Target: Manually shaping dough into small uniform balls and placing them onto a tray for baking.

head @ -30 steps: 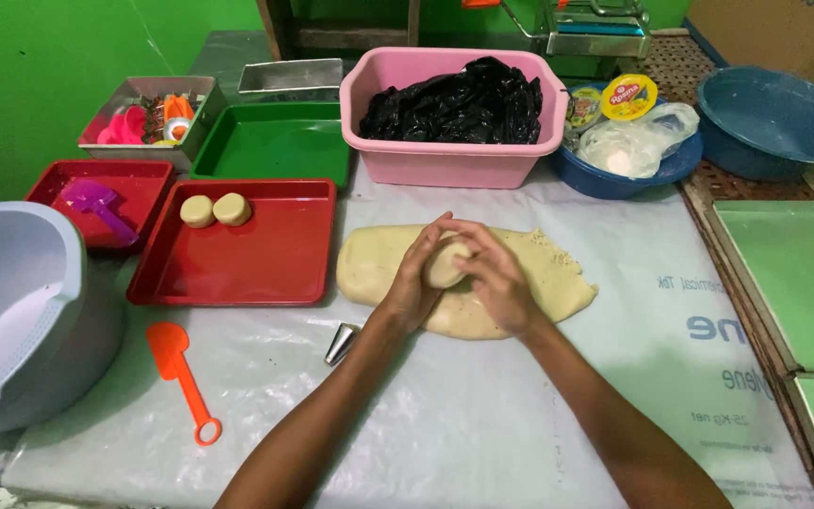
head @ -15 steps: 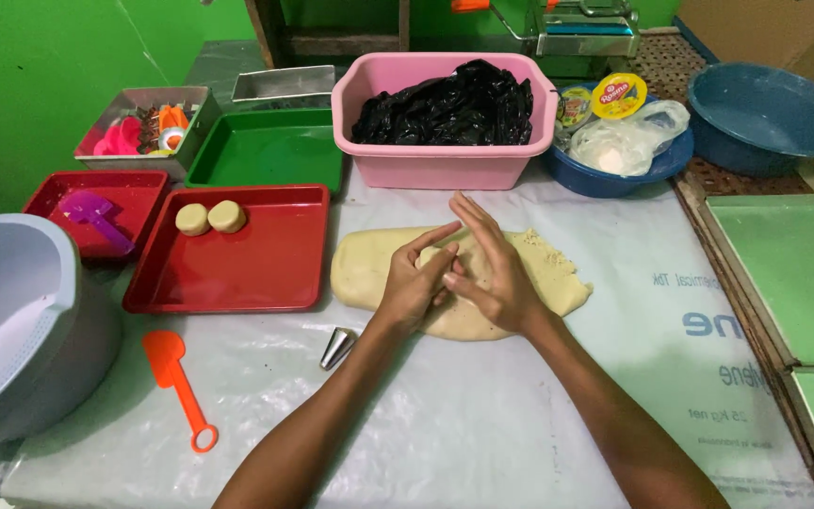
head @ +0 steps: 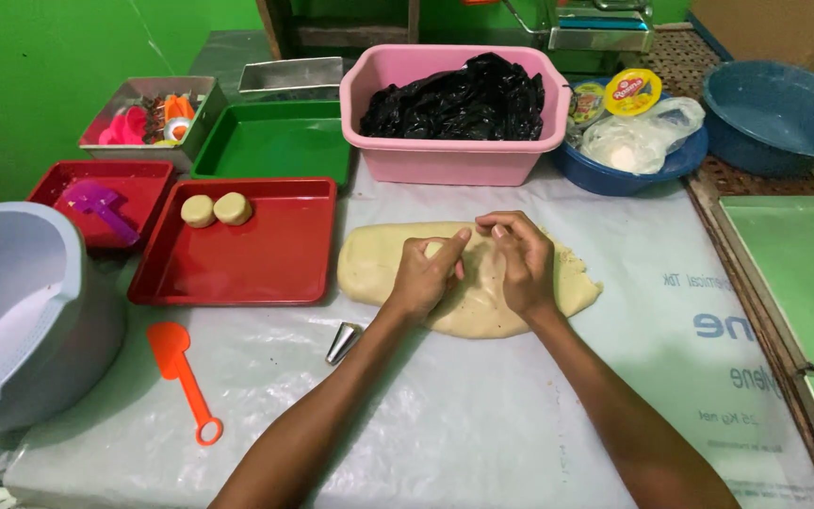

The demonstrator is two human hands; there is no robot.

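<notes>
A flat slab of pale dough (head: 379,269) lies on the plastic-covered table. My left hand (head: 421,283) and my right hand (head: 523,269) hover just over its middle, fingertips together around a small piece of dough (head: 436,249) that is mostly hidden by the fingers. To the left, a red tray (head: 237,273) carries two round dough discs (head: 216,209) in its far corner. A small metal cone nozzle (head: 343,342) lies by my left wrist.
An orange scoop (head: 181,372) and a big grey bowl (head: 11,311) sit at the left. Behind the dough stand a pink tub (head: 445,160) with black plastic, a green tray (head: 275,141) and a blue bowl (head: 614,174). Green trays (head: 793,273) line the right edge.
My hands were cupped together around the dough piece a second ago. They have since parted slightly, and now only the fingertips pinch it, a little farther from me.
</notes>
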